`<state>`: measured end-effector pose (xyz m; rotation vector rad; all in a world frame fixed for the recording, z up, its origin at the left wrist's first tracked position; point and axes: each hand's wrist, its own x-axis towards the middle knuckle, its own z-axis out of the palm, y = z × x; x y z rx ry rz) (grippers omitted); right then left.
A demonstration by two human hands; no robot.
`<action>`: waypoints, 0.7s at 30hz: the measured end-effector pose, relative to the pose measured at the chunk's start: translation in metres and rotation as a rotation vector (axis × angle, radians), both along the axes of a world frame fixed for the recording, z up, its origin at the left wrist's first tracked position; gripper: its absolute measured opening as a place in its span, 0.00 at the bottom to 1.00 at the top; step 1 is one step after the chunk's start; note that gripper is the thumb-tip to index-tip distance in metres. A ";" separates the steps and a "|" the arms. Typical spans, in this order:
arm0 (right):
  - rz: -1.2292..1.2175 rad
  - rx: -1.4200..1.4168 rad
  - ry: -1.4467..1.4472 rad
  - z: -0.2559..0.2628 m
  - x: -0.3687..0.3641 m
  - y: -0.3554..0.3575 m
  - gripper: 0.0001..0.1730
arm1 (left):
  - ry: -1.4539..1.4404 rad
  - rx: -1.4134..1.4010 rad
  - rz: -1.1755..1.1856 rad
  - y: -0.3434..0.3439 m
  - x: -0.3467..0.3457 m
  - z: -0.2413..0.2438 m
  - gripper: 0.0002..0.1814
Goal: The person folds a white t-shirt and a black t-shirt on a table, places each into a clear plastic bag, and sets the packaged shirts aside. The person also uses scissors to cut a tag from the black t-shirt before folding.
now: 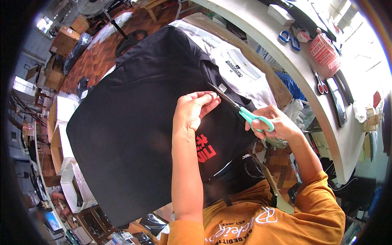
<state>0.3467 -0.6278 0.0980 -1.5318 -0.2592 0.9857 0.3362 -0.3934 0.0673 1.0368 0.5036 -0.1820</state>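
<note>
Mint-handled scissors [254, 118] are gripped in my right hand [277, 124], their blades pointing up and left over the neckline of a black T-shirt [134, 104]. My left hand [196, 108] is beside the blades, its thumb and forefinger pinched together; whether a thread is between them is too fine to see. The black shirt lies spread out before me, with a red print [207, 150] near its lower right. A small pale tag [222, 88] shows at its neck, just past the blades. Under it at the top right is a white T-shirt [242, 65] with a printed neck label.
On the white table [306, 67] to the right lie blue-handled scissors [289, 39], red-and-black-handled scissors [321, 85], a phone [336, 101] and a roll of fragile tape [326, 50]. Cardboard boxes [64, 39] and a standing fan [92, 7] are at the upper left.
</note>
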 end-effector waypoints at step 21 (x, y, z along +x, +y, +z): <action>-0.027 -0.033 -0.068 -0.013 0.004 0.014 0.23 | -0.024 0.014 0.009 -0.002 -0.001 -0.003 0.06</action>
